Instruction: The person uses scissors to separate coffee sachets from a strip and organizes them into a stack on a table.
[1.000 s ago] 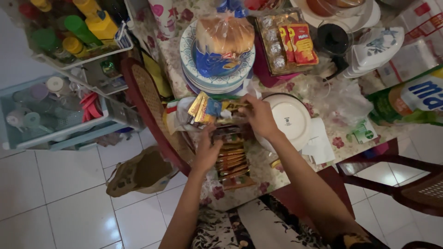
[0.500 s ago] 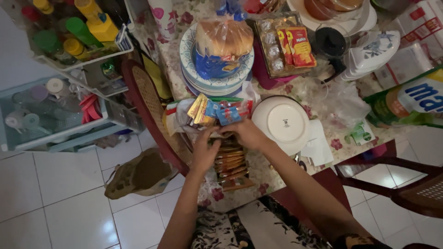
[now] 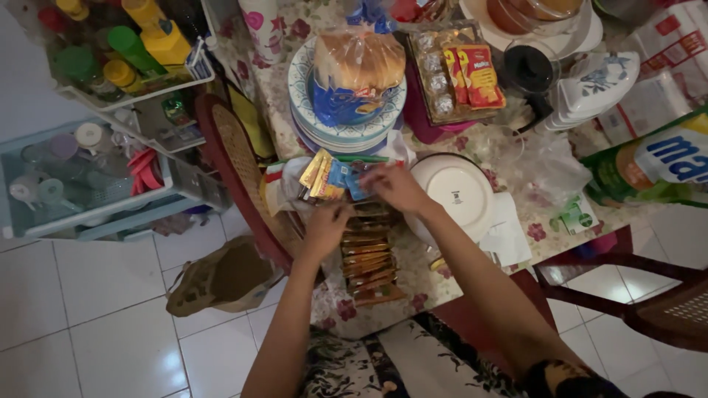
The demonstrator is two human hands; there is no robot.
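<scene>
Hands meet over a row of flat brown-and-gold foil sachets (image 3: 369, 254) lying overlapped near the table's edge; the left hand (image 3: 327, 227) rests curled on the row's upper end, whether it pinches one I cannot tell; the right hand (image 3: 393, 186), just beyond it, closes its fingers on a small blue sachet (image 3: 356, 184); past the left hand's fingertips lies a loose heap of gold and blue packets (image 3: 322, 177); immediately right of the right hand sits an upturned white ceramic plate (image 3: 461, 195); farther off, a bagged loaf of bread (image 3: 358, 63) stands on stacked patterned plates (image 3: 302, 88).
</scene>
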